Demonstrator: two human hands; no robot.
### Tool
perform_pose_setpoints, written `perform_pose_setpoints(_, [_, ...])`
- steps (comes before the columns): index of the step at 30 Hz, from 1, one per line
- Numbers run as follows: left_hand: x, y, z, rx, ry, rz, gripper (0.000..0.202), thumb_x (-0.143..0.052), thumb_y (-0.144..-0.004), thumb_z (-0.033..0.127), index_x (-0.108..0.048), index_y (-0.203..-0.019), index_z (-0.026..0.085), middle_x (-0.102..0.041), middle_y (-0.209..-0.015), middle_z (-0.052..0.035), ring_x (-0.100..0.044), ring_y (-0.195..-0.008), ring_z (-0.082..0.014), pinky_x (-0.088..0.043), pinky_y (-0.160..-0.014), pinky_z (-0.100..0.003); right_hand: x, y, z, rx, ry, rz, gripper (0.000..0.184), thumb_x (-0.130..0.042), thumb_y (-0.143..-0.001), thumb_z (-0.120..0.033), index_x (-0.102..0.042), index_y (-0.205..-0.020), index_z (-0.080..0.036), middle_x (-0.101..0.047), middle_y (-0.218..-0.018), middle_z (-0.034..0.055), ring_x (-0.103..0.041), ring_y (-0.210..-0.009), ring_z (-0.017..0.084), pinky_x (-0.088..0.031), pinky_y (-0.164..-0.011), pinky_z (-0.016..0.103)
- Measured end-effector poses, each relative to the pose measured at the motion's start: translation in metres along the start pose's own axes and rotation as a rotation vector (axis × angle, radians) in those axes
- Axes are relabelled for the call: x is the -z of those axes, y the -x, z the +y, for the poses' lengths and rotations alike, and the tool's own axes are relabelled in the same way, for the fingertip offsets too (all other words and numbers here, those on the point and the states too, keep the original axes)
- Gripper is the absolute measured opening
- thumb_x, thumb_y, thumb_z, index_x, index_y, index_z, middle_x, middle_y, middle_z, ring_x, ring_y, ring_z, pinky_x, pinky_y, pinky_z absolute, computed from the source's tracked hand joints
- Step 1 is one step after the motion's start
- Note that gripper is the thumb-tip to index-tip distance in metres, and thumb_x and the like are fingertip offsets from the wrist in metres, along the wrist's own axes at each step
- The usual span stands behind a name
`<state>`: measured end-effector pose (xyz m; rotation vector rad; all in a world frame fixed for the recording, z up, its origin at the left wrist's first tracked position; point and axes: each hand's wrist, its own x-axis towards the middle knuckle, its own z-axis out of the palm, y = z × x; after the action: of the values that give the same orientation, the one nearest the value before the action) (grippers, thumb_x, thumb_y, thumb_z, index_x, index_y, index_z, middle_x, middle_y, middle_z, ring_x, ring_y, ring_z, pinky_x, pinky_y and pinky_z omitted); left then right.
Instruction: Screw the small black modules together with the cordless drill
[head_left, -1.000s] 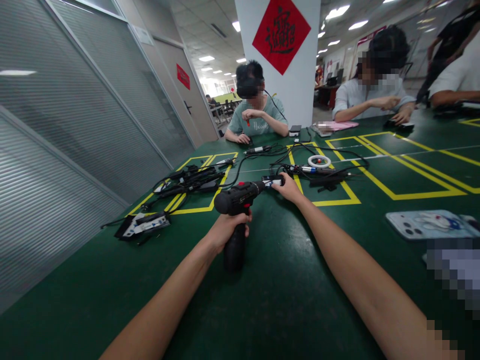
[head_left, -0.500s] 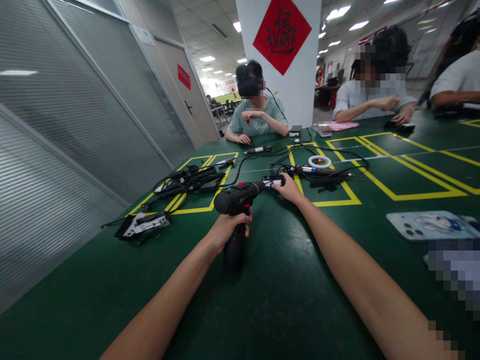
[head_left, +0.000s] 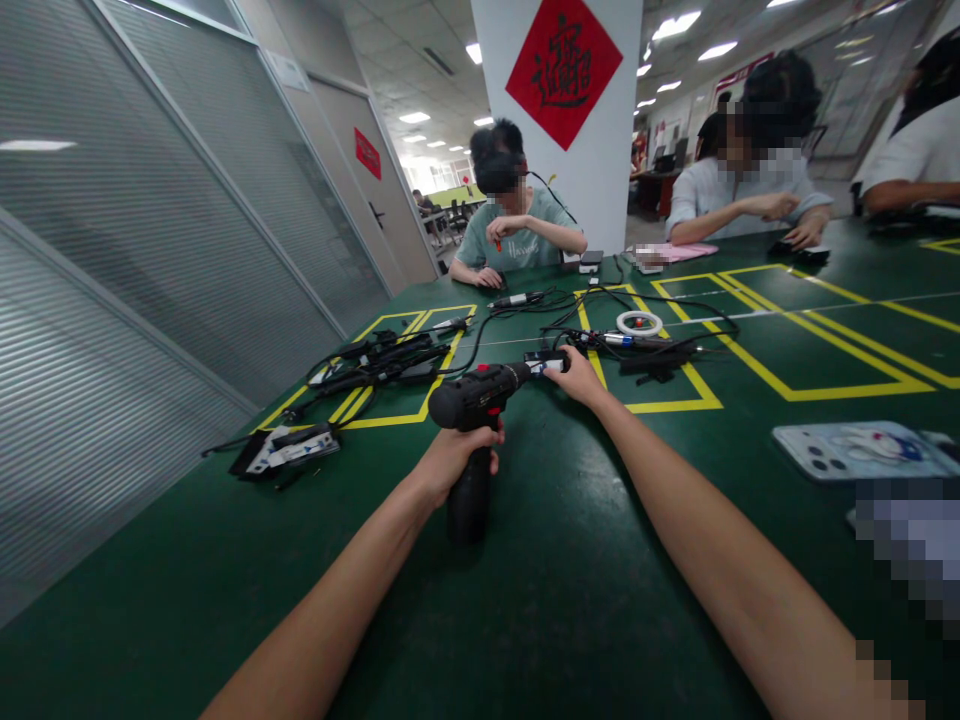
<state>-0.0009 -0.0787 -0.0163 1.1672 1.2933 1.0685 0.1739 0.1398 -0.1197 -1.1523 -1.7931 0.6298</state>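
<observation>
My left hand (head_left: 457, 462) is wrapped round the grip of a black cordless drill (head_left: 469, 400), whose battery base hangs low over the green table. The drill's nose points away to the right and meets the side of a small black part with a white and blue label (head_left: 546, 360). That part is gripped by the fingers of my right hand (head_left: 576, 376), close to the tabletop. Where exactly the bit touches the part is too small to make out.
Black cables and parts (head_left: 390, 360) lie in a tangle to the left, with labelled black pieces (head_left: 289, 450) nearer me. Beyond my right hand are a white ring of tape (head_left: 639, 323) and pen-like tools (head_left: 637, 343). A phone (head_left: 862, 450) lies at right. Several people sit around the table.
My hands, the drill and the small part stay in the same place. The person across the table has shifted an arm slightly.
</observation>
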Motion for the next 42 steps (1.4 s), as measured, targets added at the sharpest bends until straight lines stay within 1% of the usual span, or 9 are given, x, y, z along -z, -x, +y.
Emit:
perform_pose_setpoints(5, [-0.0016, 0.0003, 0.0006, 0.009, 0.009, 0.022, 0.025, -0.061, -0.066, 0.025, -0.06, -0.088, 0.013, -0.06, -0.079, -0.0033, -0.053, -0.048, -0.01, -0.043, -0.052, -0.026, -0.0007, -0.0004, 0.0016, 0.0, -0.009, 0.004, 0.062, -0.066, -0.072, -0.042, -0.049, -0.125, -0.017, -0.062, -0.115, 0.0124, -0.06, -0.102, 0.025, -0.045, -0.091, 0.039])
perform_pose_setpoints(12, [-0.0006, -0.0004, -0.0005, 0.011, 0.018, 0.005, 0.023, -0.063, -0.067, 0.024, -0.059, -0.087, 0.013, -0.058, -0.078, -0.0021, -0.053, -0.049, -0.0096, -0.042, -0.052, -0.025, 0.0011, 0.0005, -0.0018, -0.008, -0.001, -0.004, 0.061, -0.066, -0.072, -0.041, -0.049, -0.125, -0.016, -0.062, -0.115, 0.0125, -0.06, -0.103, 0.025, -0.045, -0.091, 0.038])
perform_pose_setpoints(17, [-0.0009, 0.0002, 0.0003, 0.017, 0.011, 0.027, 0.025, -0.063, -0.066, 0.025, -0.059, -0.088, 0.013, -0.06, -0.079, -0.0029, -0.053, -0.049, -0.0097, -0.042, -0.051, -0.025, 0.0012, 0.0006, -0.0032, -0.016, -0.003, -0.003, 0.061, -0.067, -0.072, -0.039, -0.048, -0.125, -0.016, -0.062, -0.116, 0.0122, -0.06, -0.104, 0.024, -0.044, -0.093, 0.039])
perform_pose_setpoints(22, [-0.0013, 0.0005, 0.0011, 0.01, 0.001, 0.018, 0.023, -0.062, -0.066, 0.024, -0.06, -0.086, 0.013, -0.06, -0.079, -0.0031, -0.053, -0.049, -0.0096, -0.042, -0.051, -0.025, 0.0008, 0.0004, -0.0026, -0.016, -0.013, -0.008, 0.061, -0.067, -0.071, -0.04, -0.049, -0.125, -0.017, -0.062, -0.115, 0.0122, -0.06, -0.103, 0.025, -0.045, -0.092, 0.039])
perform_pose_setpoints(27, [0.0004, -0.0011, -0.0017, 0.014, 0.015, 0.011, 0.022, -0.063, -0.067, 0.023, -0.059, -0.086, 0.013, -0.058, -0.077, -0.0018, -0.054, -0.049, -0.0094, -0.042, -0.051, -0.024, 0.0013, 0.0009, -0.0037, -0.014, -0.009, -0.005, 0.061, -0.066, -0.072, -0.04, -0.049, -0.125, -0.017, -0.062, -0.115, 0.0121, -0.06, -0.103, 0.025, -0.045, -0.092, 0.039])
perform_pose_setpoints(33, [0.002, -0.0015, -0.0032, -0.001, 0.007, -0.02, 0.021, -0.062, -0.07, 0.023, -0.058, -0.089, 0.014, -0.057, -0.081, -0.0018, -0.054, -0.051, -0.0091, -0.042, -0.052, -0.024, 0.0013, 0.0011, -0.0029, -0.006, -0.002, -0.002, 0.061, -0.066, -0.072, -0.041, -0.049, -0.125, -0.017, -0.062, -0.115, 0.0121, -0.06, -0.103, 0.024, -0.045, -0.091, 0.039])
perform_pose_setpoints(42, [0.0022, -0.0021, -0.0028, 0.015, 0.015, -0.007, 0.022, -0.063, -0.068, 0.023, -0.059, -0.088, 0.013, -0.058, -0.079, -0.002, -0.054, -0.05, -0.0092, -0.042, -0.052, -0.024, 0.0014, 0.0013, -0.0042, -0.008, 0.0, -0.001, 0.061, -0.067, -0.072, -0.04, -0.049, -0.125, -0.016, -0.062, -0.115, 0.0125, -0.06, -0.103, 0.025, -0.045, -0.091, 0.038])
